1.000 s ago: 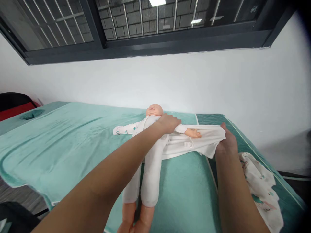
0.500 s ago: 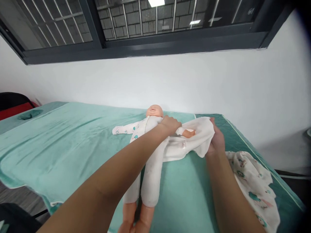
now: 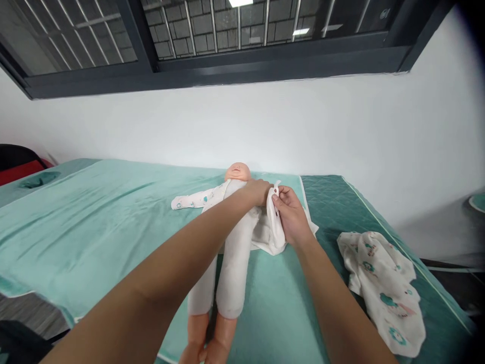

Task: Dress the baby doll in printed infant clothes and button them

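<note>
A baby doll [image 3: 235, 288] lies on its back, head toward the wall, with a white cloth body and bare plastic feet. A white baby shirt [image 3: 276, 227] with a small print is spread under it, one sleeve [image 3: 193, 199] covering the arm at image left. My left hand [image 3: 260, 191] is closed at the doll's other arm, which it and the cloth mostly hide. Close beside it, my right hand [image 3: 291, 212] pinches a gathered part of the shirt, fingers and thumb pressed together on the fabric.
A printed white baby garment [image 3: 386, 293] lies crumpled on the dark green quilted cover [image 3: 326, 202] at the right. A light green sheet [image 3: 94, 227] covers most of the bed. Behind stand a white wall [image 3: 159, 126] and a barred window [image 3: 220, 30].
My right hand has moved left to my left hand, bringing the shirt's spread edge in as a bunched fold. The doll's hand, bare before, is now hidden. My left hand stays near the arm.
</note>
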Motion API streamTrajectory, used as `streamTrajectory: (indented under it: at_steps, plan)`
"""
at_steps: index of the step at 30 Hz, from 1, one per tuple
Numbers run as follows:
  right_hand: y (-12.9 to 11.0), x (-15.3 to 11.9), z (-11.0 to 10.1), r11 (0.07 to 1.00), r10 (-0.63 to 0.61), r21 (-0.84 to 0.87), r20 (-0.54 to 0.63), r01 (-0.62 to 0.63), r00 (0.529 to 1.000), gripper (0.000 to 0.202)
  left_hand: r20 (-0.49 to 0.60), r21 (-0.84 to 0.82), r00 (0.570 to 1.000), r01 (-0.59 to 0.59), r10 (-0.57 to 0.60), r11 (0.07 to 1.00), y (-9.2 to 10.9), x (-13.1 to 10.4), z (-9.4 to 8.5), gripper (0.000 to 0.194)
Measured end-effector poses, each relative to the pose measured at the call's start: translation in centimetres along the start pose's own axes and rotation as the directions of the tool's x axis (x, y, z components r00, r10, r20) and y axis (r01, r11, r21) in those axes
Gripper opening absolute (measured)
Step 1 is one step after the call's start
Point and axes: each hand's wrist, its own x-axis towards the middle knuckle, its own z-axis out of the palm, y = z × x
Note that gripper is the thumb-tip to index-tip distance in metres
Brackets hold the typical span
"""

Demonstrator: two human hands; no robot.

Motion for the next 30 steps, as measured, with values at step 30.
streamTrajectory:
  at_steps: [30]
  plan:
    - [-0.7,-1.9,0.5,0.613,-0.174,-0.773,0.073,0.166,0.982,0.03,-0.511,-0.507,0.756,0.12,-0.41,0.853,-7.5,-3.1,-1.1,0.019]
